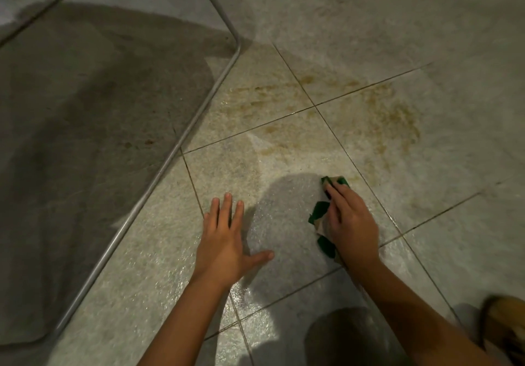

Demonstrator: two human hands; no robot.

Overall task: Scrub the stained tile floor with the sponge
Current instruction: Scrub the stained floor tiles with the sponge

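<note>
Just right of centre in the lower half of the frame, the right hand (pixel 352 223) lies on top of a green sponge (pixel 319 212). Its grip is closed over the pad, fingers curved along it and pressing it onto the tile floor (pixel 284 149). The sponge looks soft and flattened, a green scouring face over a tan body, with its long axis running along the fingers toward the upper part of the frame. What matters for the coming stroke is that the brownish-yellow stain (pixel 397 115) lies above and slightly right of the grip. It is a mottled, grainy smear spread across the crossing of two dark grout lines (pixel 314 106), and its nearest traces reach close to the sponge's top end. The right hand is plainly the nearer one. The left hand (pixel 224 240) rests flat on the tile lower and to the left, fingers straight and spread, holding nothing, probably as a brace. The tiles are pale, finely pebbled and glisten as if wet. A thin metal tube frame (pixel 181 149) crosses diagonally on the left.
</note>
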